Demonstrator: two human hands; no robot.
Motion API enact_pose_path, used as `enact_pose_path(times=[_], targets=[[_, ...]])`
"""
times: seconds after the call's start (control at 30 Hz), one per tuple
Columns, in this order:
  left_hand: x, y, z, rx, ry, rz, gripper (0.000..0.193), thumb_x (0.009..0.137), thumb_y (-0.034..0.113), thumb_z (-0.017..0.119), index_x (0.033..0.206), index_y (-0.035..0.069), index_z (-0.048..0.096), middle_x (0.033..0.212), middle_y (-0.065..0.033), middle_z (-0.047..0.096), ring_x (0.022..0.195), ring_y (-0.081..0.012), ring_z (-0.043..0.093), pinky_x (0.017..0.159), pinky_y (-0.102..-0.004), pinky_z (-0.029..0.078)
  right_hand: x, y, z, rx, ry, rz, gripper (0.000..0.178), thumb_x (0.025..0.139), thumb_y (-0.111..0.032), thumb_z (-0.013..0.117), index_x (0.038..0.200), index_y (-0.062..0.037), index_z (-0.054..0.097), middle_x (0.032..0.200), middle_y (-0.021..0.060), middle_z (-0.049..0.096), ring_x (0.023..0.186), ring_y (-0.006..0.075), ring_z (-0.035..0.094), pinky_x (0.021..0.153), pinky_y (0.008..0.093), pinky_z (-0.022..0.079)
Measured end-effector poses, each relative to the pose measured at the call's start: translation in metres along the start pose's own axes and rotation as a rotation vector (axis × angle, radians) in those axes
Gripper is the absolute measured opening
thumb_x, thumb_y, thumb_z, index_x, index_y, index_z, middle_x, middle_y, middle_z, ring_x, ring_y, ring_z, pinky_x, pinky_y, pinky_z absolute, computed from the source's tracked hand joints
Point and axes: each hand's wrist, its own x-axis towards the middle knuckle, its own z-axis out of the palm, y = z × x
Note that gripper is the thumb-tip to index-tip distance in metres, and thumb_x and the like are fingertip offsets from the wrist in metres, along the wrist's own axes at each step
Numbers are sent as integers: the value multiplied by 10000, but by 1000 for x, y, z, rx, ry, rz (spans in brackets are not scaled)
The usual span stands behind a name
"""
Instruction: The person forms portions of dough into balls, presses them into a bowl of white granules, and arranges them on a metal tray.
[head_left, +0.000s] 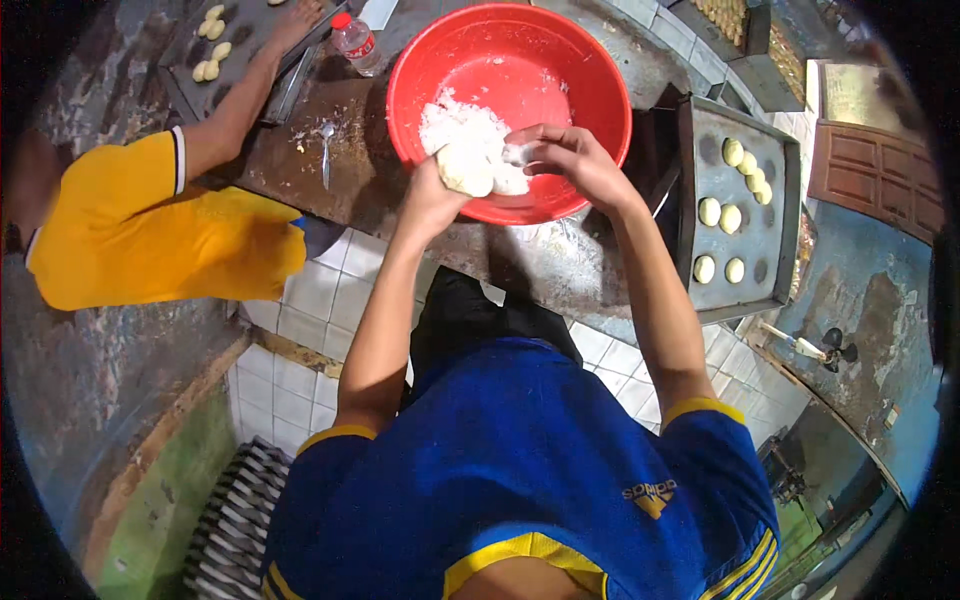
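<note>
while the left hand [432,190] grips a lump of pale dough [465,170], its fingers closed around the underside, the right hand [565,158] is just beside it with fingers bent inward. whether those fingers pinch anything is hard to tell, as the white crumbs [450,122] behind blend with what may be a small clump at the tips. the dough is above the near side of a wide red tub [600,90], in front of the crumbs heaped at the tub's left. the tub stands on a worn table [570,275] dusted with white near its front edge. to the right, a metal tray [770,235] bears eight round dough balls [731,219]. left of the tub lies a spoon [327,158], and a clear bottle [353,42] with a red cap stands beyond it. farther left, a co-worker in a yellow shirt [130,180] reaches over another tray [245,30] with more balls [221,50].
</note>
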Motion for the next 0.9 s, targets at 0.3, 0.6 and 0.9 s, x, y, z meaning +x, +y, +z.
enact_pose_path(times=[0.3, 0.6, 0.9], targets=[[36, 46, 38, -171, -162, 231, 378, 845, 121, 844, 1178, 3, 709, 1081, -141, 787, 1000, -235, 762, 870, -389, 591, -75, -65, 44, -1343, 251, -675, 656, 838, -93, 727, 1472, -14, 582, 1445, 193, 639, 1318, 356, 627, 1070, 449, 550], [18, 112, 49, -19, -518, 358, 607, 777, 87, 922, 1305, 15, 633, 1210, -67, 741, 1132, -161, 699, 987, -342, 561, -118, -120, 30, -888, 338, -290, 679, 754, -344, 946, 1281, 7, 703, 1143, 188, 712, 1057, 330, 718, 940, 403, 575], [-7, 129, 65, -607, -652, 191, 482, 940, 170, 760, 1357, -2, 590, 1287, -104, 677, 1152, -183, 663, 1027, -345, 522, -140, -108, 12, -50, 325, -76, 469, 925, -207, 851, 1334, -40, 694, 1167, 59, 720, 990, 123, 667, 873, 295, 588]])
